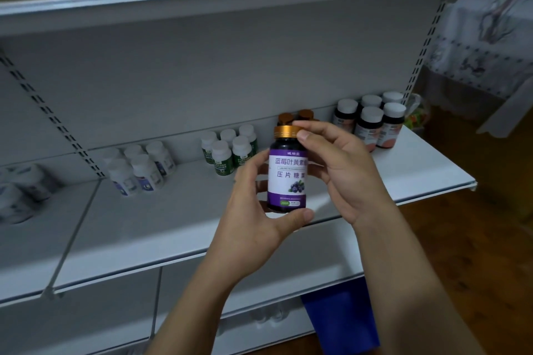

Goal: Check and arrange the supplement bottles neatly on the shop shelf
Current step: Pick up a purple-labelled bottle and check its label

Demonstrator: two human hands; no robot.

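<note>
Held item: dark bottle, gold cap, purple-and-white label with berry picture. Centre of frame, upright, lifted in front of shelf.
Left hand: curled round lower body of bottle, thumb under base.
Right hand: fingertips pinching cap.
On shelf, along back panel, left to right:
- blurred white bottles, far left edge;
- white-capped pale bottles;
- green-label bottles;
- brown-capped bottles, partly hidden behind held bottle;
- pink-label bottles, right end.
Upper right of frame: patterned cloth.
</note>
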